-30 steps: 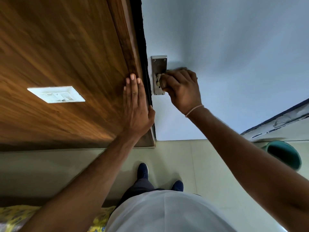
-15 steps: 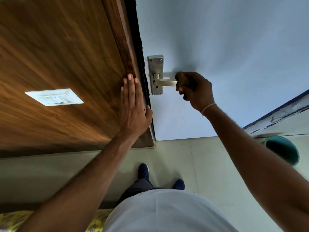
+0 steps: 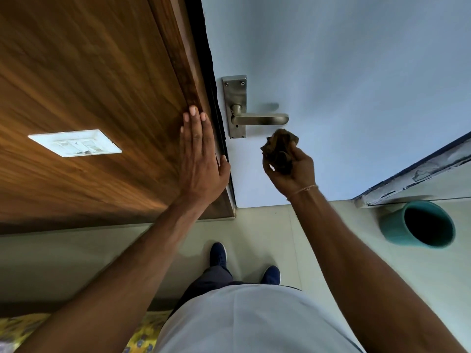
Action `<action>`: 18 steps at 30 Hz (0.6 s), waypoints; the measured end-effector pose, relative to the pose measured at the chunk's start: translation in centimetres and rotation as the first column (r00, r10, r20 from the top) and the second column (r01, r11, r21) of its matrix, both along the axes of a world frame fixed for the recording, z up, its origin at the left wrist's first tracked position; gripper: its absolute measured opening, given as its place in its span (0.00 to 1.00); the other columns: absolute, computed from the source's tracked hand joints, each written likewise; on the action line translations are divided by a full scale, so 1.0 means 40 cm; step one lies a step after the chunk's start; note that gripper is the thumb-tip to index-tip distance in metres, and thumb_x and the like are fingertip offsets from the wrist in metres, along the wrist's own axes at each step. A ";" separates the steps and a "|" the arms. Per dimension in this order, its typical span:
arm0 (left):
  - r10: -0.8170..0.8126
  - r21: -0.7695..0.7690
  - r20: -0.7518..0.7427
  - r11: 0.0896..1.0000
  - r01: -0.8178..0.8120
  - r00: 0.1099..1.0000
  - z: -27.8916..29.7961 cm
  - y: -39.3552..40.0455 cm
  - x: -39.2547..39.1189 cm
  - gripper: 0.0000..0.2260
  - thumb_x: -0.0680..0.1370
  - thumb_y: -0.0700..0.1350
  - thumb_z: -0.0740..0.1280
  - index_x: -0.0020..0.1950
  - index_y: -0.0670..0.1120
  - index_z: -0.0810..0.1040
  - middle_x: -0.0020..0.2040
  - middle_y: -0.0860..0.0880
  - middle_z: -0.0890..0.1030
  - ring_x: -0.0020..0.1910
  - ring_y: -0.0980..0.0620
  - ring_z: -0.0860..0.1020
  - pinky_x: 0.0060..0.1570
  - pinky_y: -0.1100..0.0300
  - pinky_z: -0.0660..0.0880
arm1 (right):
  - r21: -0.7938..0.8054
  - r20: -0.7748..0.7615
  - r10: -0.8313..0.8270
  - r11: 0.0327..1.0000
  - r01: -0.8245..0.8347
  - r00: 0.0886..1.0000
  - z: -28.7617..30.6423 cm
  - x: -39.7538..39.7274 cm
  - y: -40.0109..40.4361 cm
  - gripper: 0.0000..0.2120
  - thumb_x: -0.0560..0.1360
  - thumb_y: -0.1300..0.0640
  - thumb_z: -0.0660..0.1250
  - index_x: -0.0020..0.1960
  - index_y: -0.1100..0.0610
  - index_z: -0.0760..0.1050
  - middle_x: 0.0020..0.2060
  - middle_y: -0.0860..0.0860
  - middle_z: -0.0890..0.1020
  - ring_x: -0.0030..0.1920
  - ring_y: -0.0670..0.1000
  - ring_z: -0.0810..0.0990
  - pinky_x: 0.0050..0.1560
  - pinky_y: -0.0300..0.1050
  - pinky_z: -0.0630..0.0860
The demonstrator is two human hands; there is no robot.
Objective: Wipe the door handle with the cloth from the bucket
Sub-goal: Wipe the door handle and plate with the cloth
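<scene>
A metal lever door handle on its steel backplate is fixed to the pale blue door. My right hand holds a crumpled brown cloth just below and to the right of the lever's tip, apart from it. My left hand lies flat, fingers together, on the wooden door frame left of the handle. A teal bucket stands on the floor at the right, its inside dark.
A white switch plate sits on the wood panel at left. My two blue shoes stand on the pale tiled floor. A chipped door edge runs at the right above the bucket. Yellow patterned fabric shows bottom left.
My right hand slid with the cloth from the handle's base along the lever to its tip, then came off it downward. The whole lever is now uncovered. My left hand stayed on the frame.
</scene>
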State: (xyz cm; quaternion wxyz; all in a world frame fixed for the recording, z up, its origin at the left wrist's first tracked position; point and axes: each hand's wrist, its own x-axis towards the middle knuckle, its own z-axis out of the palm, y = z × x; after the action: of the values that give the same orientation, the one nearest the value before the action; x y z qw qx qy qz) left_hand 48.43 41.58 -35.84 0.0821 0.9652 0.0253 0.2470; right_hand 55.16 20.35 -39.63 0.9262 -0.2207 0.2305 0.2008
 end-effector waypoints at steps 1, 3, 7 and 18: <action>-0.002 0.003 0.003 1.000 0.002 1.000 0.000 0.001 0.000 0.45 0.80 0.50 0.71 0.88 0.35 0.50 0.88 0.33 0.50 0.88 0.35 0.50 0.88 0.40 0.53 | 0.040 0.006 0.013 0.999 -0.013 1.000 0.005 0.002 0.001 0.18 0.86 0.54 0.59 0.70 0.60 0.79 0.66 0.61 0.84 0.64 0.63 0.84 0.73 0.53 0.73; -0.004 0.003 0.005 1.000 0.004 1.000 0.002 0.002 -0.001 0.44 0.80 0.50 0.71 0.87 0.35 0.50 0.88 0.33 0.51 0.88 0.35 0.50 0.88 0.41 0.53 | 0.109 0.049 0.000 0.994 -0.006 0.999 0.028 0.019 0.014 0.23 0.84 0.57 0.59 0.76 0.62 0.74 0.73 0.65 0.79 0.72 0.68 0.79 0.77 0.57 0.70; -0.004 -0.002 0.008 1.000 0.004 1.000 0.004 0.000 -0.003 0.44 0.80 0.50 0.70 0.87 0.35 0.51 0.88 0.33 0.52 0.88 0.35 0.51 0.88 0.41 0.53 | 0.050 0.186 -0.003 0.999 -0.007 0.983 0.073 0.055 0.077 0.22 0.77 0.66 0.63 0.70 0.59 0.76 0.69 0.65 0.80 0.66 0.68 0.80 0.72 0.59 0.74; -0.016 -0.022 0.017 1.000 0.017 1.000 0.008 0.000 -0.003 0.44 0.78 0.46 0.72 0.87 0.34 0.52 0.88 0.33 0.53 0.88 0.34 0.51 0.87 0.39 0.53 | 0.055 0.189 -0.019 0.998 0.009 0.982 0.069 0.095 0.084 0.26 0.69 0.77 0.60 0.64 0.62 0.76 0.66 0.68 0.77 0.59 0.68 0.81 0.62 0.60 0.83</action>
State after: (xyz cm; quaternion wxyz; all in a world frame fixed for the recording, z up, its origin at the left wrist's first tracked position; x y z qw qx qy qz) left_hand 48.31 41.58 -35.53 0.0950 0.9623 0.0193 0.2543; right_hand 58.95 23.71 -36.86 0.9509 -0.2122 0.1375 0.1784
